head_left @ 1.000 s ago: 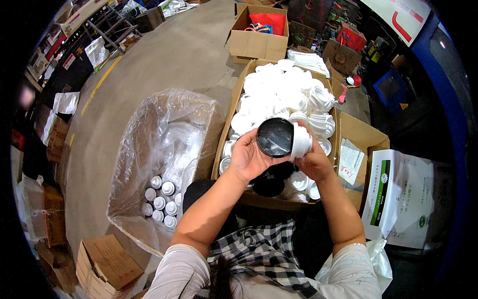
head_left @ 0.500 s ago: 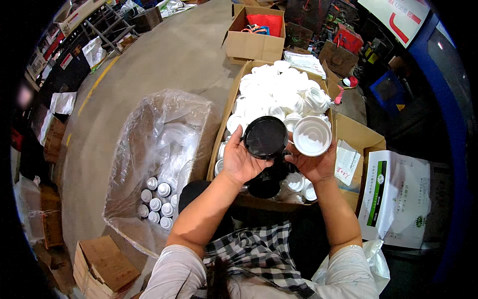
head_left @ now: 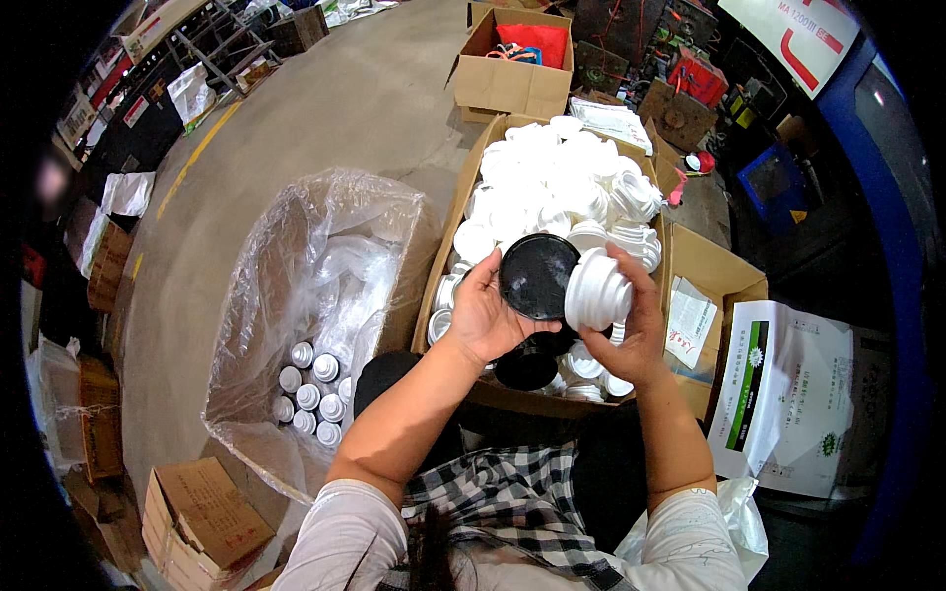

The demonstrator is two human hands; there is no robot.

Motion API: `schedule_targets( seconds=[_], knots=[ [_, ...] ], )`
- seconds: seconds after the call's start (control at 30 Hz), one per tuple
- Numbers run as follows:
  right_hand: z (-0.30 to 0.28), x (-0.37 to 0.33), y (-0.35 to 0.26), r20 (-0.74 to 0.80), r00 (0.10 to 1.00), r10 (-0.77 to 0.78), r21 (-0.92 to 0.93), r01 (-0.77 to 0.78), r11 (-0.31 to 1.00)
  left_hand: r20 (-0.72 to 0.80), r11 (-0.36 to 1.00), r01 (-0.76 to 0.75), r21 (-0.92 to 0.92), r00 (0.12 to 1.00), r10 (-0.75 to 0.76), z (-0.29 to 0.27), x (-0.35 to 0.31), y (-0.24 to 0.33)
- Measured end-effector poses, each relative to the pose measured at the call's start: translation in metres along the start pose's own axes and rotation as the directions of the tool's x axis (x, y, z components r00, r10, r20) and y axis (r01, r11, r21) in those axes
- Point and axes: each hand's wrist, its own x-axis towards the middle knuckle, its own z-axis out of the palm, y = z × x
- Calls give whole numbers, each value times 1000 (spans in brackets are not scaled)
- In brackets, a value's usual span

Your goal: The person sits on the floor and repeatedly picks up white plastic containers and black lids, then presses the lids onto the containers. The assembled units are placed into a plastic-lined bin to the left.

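Observation:
My left hand (head_left: 480,320) is closed on the rim of a round black lid (head_left: 537,274), its flat dish-like face tipped up. In my right hand (head_left: 641,340) is a white stepped plastic cap (head_left: 599,289), turned on its side, fingers wrapped round its narrower end. The cap's wide rim meets or overlaps the lid's right edge; whether they touch I cannot tell. Both hands are above the near end of a cardboard box (head_left: 445,261) heaped with white plastic caps (head_left: 552,177). Below my hands lie more black lids (head_left: 525,367), partly hidden.
At left, a carton with a clear plastic liner (head_left: 258,266) holds several white caps with dark bases (head_left: 307,397). An open carton (head_left: 512,91) with a red item stands beyond. To the right are an open box (head_left: 711,261) and a white printed sheet (head_left: 803,394).
My right hand has turned the white cap from hollow side up onto its side and brought it against or over the black lid's edge. The left hand and lid have shifted slightly right.

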Motion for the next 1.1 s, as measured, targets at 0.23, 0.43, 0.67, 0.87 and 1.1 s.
schedule_targets(
  seconds=[0.23,0.43,0.67,0.87,1.1],
  knots=[
    [-2,6,-8,210,974,-88,-94,110,989,-176,938,132,321,981,-77,-7,3,-2],
    [-1,7,-13,283,959,-6,-126,44,991,-104,911,113,396,992,-78,-18,2,3],
    [0,5,-9,269,963,-2,-114,34,993,-134,943,106,316,989,-66,9,-1,-3],
    [3,6,-6,288,957,-39,-99,70,993,-151,885,174,432,981,-119,-4,-1,-1],
    [7,4,-4,276,961,-13,-73,35,997,-174,879,167,448,980,-98,1,-2,-2]
  ],
)
